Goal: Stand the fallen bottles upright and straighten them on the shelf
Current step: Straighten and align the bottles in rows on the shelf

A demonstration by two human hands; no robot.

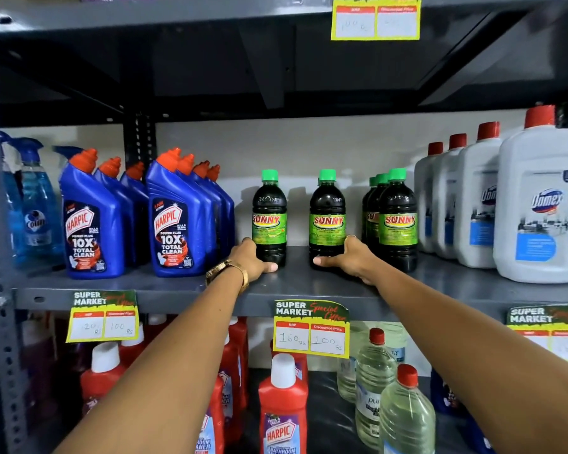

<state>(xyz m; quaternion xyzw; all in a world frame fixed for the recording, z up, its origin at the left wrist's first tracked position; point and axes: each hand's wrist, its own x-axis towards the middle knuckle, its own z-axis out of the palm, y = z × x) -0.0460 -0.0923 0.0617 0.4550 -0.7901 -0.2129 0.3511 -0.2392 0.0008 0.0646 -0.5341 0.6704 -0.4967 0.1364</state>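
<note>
Two dark Sunny bottles with green caps stand upright on the grey shelf (pixel 295 283). My left hand (pixel 251 260) grips the base of the left Sunny bottle (pixel 269 217), thumb in front. Around the base of the middle Sunny bottle (pixel 327 217) my right hand (pixel 348 257) is wrapped. A row of three more Sunny bottles (pixel 397 217) stands upright just to the right, close to my right hand. No bottle on this shelf lies on its side.
Blue Harpic bottles (pixel 174 221) stand in rows to the left, spray bottles (pixel 33 204) beyond them. White Domex jugs (pixel 538 204) fill the right. Price tags (pixel 310 329) hang on the shelf edge. Red Harpic (pixel 282 407) and clear bottles (pixel 404 411) sit below.
</note>
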